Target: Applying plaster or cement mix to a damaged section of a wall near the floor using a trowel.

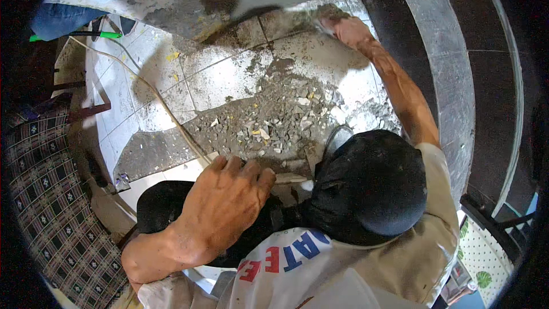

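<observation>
Beyond the rubble, my right hand curls, hold unclear; nearside, my left hand half-curls, palm hidden; I'd sweep low, rubbleward.

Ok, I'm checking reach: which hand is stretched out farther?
The right hand, far out over the floor; the left hand is much nearer the shirt.

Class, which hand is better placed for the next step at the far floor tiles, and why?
Probably the right hand: it is at the far floor tiles, the right arm outstretched, while the left hand is near the left knee.
</observation>
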Tool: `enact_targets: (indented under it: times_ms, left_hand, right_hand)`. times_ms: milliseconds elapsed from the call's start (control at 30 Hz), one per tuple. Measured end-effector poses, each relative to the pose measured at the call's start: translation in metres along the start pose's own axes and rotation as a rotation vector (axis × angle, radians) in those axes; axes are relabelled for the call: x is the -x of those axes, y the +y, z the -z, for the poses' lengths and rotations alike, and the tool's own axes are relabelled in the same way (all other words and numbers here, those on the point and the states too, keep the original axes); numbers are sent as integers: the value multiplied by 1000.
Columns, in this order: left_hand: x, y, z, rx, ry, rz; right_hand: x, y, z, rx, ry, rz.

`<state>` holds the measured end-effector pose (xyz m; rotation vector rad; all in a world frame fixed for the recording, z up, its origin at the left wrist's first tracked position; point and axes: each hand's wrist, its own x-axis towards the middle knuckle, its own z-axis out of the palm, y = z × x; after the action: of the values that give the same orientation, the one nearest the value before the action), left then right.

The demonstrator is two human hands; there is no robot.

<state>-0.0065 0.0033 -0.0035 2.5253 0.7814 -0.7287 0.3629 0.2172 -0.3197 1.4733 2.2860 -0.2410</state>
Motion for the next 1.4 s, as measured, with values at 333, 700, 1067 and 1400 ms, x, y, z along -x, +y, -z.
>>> enact_targets:
  times_ms: [333, 700, 1067, 1400]
  left_hand:
    - [-2, 1, 0, 18, 11, -5]
    - [-5, -1, 5, 9, -18, -27]
    - [-7, 0, 5, -13, 26, -61]
    - [-5, -3, 5, 21, 45, -3]
  right_hand:
    - [-6, 47, -60, -191, 282, -139]
    - [81, -28, -31, -299, 441, -577]
    - [98, -33, -81, -562, 585, -774]
    - [82, -54, -43, -472, 308, -625]
